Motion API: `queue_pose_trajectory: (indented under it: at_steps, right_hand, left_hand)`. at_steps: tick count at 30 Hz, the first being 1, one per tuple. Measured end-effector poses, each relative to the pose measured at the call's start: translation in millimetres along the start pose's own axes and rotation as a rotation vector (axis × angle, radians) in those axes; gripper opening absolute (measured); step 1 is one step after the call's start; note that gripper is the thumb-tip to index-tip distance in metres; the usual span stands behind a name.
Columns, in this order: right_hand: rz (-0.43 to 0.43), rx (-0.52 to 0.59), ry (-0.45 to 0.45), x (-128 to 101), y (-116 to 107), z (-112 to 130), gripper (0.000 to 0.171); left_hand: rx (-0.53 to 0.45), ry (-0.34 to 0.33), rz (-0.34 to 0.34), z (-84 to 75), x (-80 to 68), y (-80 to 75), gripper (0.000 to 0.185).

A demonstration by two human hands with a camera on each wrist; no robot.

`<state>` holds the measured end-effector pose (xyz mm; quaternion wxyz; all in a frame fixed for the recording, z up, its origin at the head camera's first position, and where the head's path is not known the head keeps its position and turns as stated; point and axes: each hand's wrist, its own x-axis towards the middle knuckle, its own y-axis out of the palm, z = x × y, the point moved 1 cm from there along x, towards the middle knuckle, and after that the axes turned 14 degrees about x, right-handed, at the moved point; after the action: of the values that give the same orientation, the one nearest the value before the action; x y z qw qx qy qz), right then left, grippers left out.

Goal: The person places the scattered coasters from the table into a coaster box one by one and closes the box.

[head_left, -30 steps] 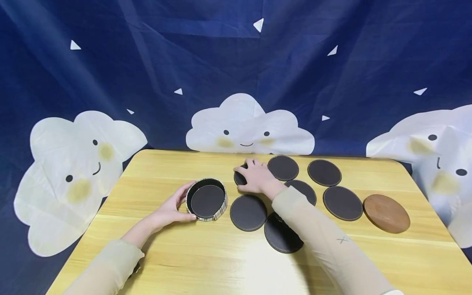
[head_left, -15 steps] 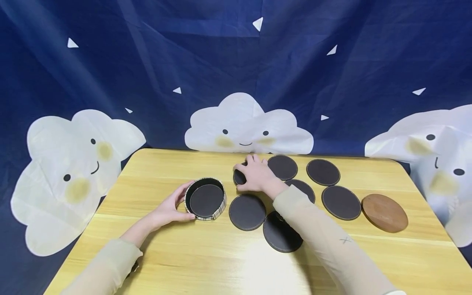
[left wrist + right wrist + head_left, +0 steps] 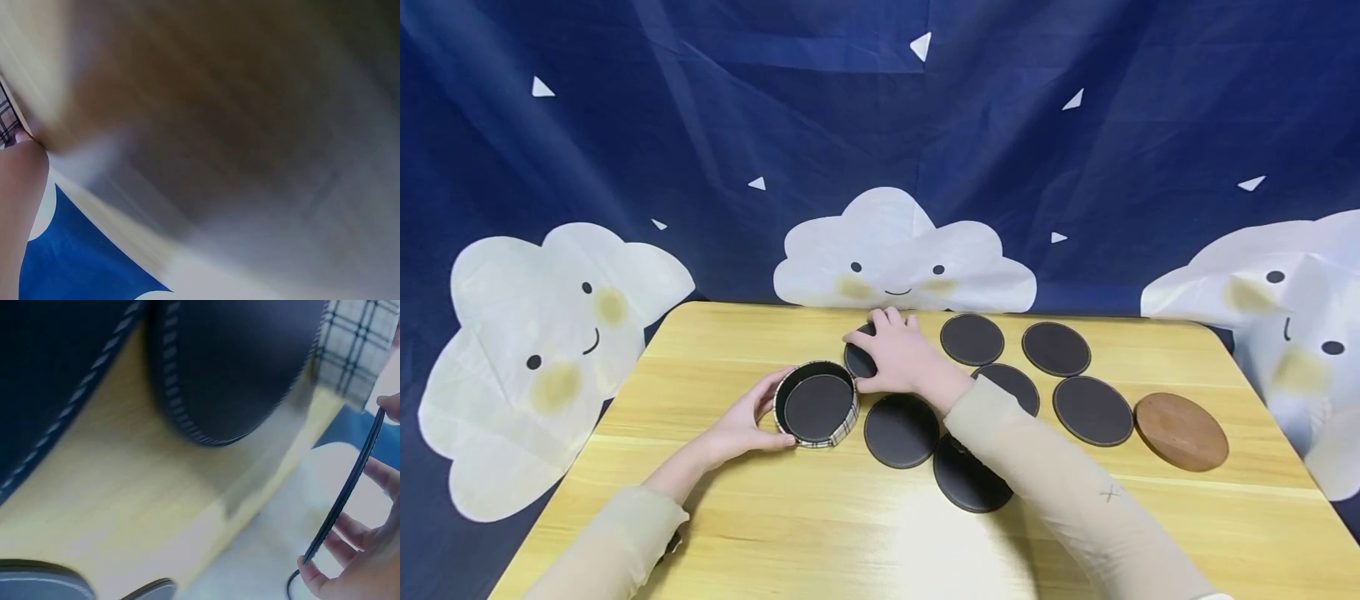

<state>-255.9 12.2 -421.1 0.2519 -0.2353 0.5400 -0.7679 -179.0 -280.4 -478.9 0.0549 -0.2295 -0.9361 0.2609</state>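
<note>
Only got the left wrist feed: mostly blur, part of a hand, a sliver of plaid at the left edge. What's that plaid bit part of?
Observer: The head view shows it's the wall of a round, open-topped container.
Operator: OK. Anything happening outside my frame?
Observer: Yes, the right hand holds a dark disc by its edges, close to that; whether the two touch, I can't tell.
Operator: Any more like it around?
Observer: Six more dark discs lie flat on the table, all to the right of the container in the head view.
</note>
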Motion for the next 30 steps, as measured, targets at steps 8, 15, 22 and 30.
queue_pose_trajectory:
  at_steps: [8, 15, 22, 30]
  right_hand:
    - [-0.013, 0.021, -0.066, 0.5, -9.8, 28.0, 0.074]
    - [-0.012, 0.012, -0.103, 1.1, -4.9, 43.3, 0.074]
    - [-0.010, 0.004, -0.144, 1.8, -1.6, 59.0, 0.076]
    - [0.023, -0.005, -0.177, 2.8, 9.0, 73.0, 0.078]
  left_hand:
    - [-0.047, -0.024, 0.023, 2.6, -0.8, -1.6, 0.107]
    - [-0.054, -0.046, 0.035, 2.3, -0.6, -1.1, 0.110]
    - [-0.056, -0.057, 0.033, 1.5, -0.8, -1.4, 0.111]
    - [-0.062, -0.056, 0.026, 2.6, -1.1, -1.6, 0.109]
